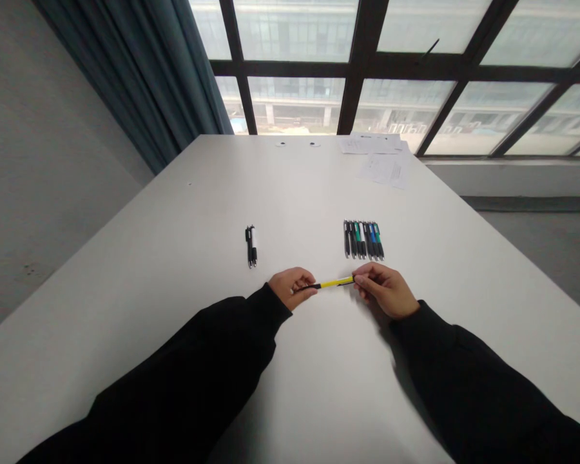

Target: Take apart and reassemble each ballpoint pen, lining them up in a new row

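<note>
A yellow pen (333, 283) with a black grip and a dark clip lies level between my two hands, just above the white table. My left hand (294, 287) pinches its black grip end between thumb and fingers. At the other end, my right hand (385, 289) grips the pen's tip near the clip. Beyond my right hand, several pens (362, 240) with black, green, white and blue barrels lie side by side in a row. Two pens (252, 247), one black and one white with a black grip, lie together past my left hand.
The white table (212, 212) reaches to the window. Sheets of paper (384, 169) lie at its far right corner, and two small round fittings (314, 144) sit at the far edge. A dark curtain (145, 71) hangs at the left beside a grey wall.
</note>
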Demonstrator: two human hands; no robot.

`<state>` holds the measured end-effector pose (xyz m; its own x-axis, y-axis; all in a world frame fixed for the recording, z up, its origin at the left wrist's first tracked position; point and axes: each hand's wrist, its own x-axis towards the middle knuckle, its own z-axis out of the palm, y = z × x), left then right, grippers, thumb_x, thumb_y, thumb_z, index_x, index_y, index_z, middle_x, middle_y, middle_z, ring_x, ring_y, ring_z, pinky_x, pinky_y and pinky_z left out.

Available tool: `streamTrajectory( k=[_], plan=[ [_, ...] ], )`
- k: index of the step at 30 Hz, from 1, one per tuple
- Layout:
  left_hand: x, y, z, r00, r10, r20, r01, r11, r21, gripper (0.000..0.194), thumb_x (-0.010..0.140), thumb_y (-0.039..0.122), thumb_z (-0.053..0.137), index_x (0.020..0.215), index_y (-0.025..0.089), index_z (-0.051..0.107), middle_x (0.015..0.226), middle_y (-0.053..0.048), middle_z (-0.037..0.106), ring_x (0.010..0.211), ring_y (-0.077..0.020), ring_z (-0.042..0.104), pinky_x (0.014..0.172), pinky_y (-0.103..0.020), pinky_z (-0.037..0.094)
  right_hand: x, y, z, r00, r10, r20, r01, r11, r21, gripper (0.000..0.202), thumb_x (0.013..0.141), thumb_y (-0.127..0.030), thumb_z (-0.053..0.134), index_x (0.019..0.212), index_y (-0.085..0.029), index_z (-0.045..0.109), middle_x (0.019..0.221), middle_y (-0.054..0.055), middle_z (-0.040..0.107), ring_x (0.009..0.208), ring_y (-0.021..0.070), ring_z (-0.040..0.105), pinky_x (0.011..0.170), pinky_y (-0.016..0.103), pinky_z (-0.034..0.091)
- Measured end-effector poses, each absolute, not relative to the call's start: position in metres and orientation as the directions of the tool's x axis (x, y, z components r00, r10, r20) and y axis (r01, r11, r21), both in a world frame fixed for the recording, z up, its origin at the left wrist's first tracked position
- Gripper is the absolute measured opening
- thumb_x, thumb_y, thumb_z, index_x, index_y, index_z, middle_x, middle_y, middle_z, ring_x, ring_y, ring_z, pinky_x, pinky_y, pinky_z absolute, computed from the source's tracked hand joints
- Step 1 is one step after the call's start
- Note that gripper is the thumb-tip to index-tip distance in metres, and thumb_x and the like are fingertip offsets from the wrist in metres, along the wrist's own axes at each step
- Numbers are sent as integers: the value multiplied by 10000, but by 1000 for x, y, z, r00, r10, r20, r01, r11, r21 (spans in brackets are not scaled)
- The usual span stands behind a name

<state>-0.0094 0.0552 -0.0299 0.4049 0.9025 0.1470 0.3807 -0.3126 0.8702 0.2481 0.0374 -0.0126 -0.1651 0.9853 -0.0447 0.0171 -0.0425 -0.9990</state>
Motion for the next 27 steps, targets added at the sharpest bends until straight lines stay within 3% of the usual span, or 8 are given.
streamTrajectory(
  k=[3, 8, 14, 21, 27],
  plan=[
    [-17, 50, -29, 355, 933, 62, 124, -113, 986, 268, 711, 313, 748, 870, 133, 629, 794, -74, 712, 718, -149, 674, 722, -285, 550, 251, 33, -9, -179, 981, -80, -58, -91, -994, 301, 735, -387, 761, 857, -153, 616, 606, -14, 601, 495, 112, 557, 434, 225, 446],
    [-20, 56, -18, 260, 965, -14, -147, 54, 988, 348, 620, 278, 830, 846, 99, 637, 913, -121, 737, 850, -189, 711, 852, -342, 561, 252, 36, -6, -206, 976, -74, -65, -89, -994, 283, 737, -359, 767, 878, -150, 638, 634, 6, 650, 513, 110, 569, 479, 241, 477],
    [-21, 63, -11, 200, 976, -87, -151, 118, 981, 358, 642, 319, 821, 851, 91, 641, 972, -152, 737, 705, -179, 715, 642, -288, 580, 251, 37, -7, -178, 982, -66, -33, -73, -997, 270, 748, -343, 757, 891, -136, 658, 648, 13, 640, 518, 104, 542, 465, 245, 479],
    [-21, 62, -13, 206, 970, -126, -19, 133, 991, 355, 683, 376, 783, 846, 88, 655, 570, -56, 693, 425, -112, 583, 427, -220, 450, 250, 38, -9, -157, 984, -79, 4, -79, -997, 288, 776, -399, 729, 853, -134, 646, 631, 9, 621, 498, 96, 530, 463, 241, 464],
    [-19, 60, -9, 175, 976, -128, -23, 134, 991, 349, 690, 412, 767, 761, 95, 641, 744, -121, 743, 445, -105, 593, 405, -215, 434, 250, 36, -10, -161, 983, -93, 18, -91, -996, 299, 803, -423, 699, 805, -140, 602, 630, 2, 593, 509, 94, 524, 462, 228, 447]
  ],
)
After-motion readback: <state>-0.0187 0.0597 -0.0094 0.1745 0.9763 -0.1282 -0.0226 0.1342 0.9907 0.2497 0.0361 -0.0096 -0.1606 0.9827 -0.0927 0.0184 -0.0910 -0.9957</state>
